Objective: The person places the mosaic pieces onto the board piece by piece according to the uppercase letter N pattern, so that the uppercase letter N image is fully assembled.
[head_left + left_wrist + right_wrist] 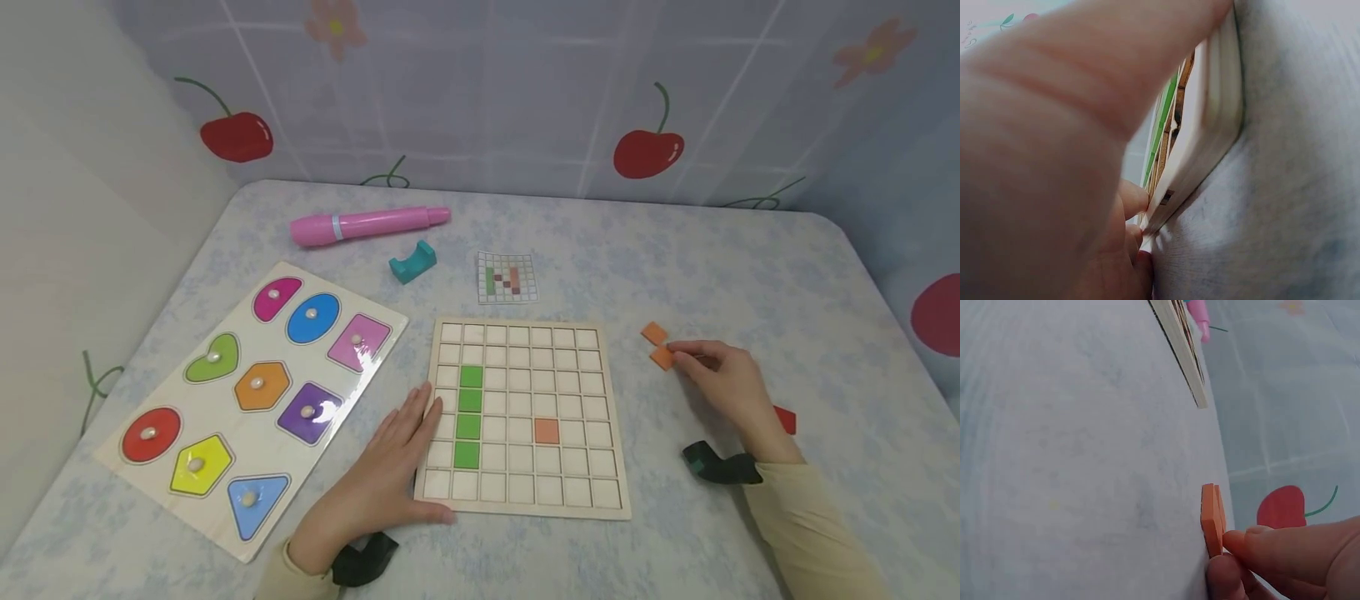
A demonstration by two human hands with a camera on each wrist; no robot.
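Wore a cream left sleeve (pixel 292 577) nearest the camera, at the lower edge of the head view, with a black wrist mount (pixel 365 560) by the cuff. Had a shape puzzle board (pixel 257 438) lying slantwise at far left on the desk (pixel 720 267), bearing nine knobbed shapes (pixel 262 393) in mixed colours. Had a pink torch-shaped toy (pixel 375 223) lying crosswise behind that board. Laid the left hand (pixel 382 479) along the left rim of a square grid board (pixel 520 408), with fingers straight and thumb stretched wide by the near left corner, gripping nothing. Had a teal cradle-shaped block (pixel 414 262) near the toy's narrow end. Had four green tiles (pixel 469 412) seated in the grid board's second column from the left, and a single seated orange tile (pixel 547 431) in the fifth. Had a small pattern card (pixel 507 277) lying just behind, printed in green, dark red and orange. Had an upper orange tile (pixel 654 333) on the desk, right of the grid board. Pinched the lower orange tile (pixel 663 359) just beside it between thumb and forefinger of the right hand (pixel 723 383), held narrow. Could not tell whether lifted clear of the desk. Had a red piece (pixel 786 420) partly hidden by the right wrist.
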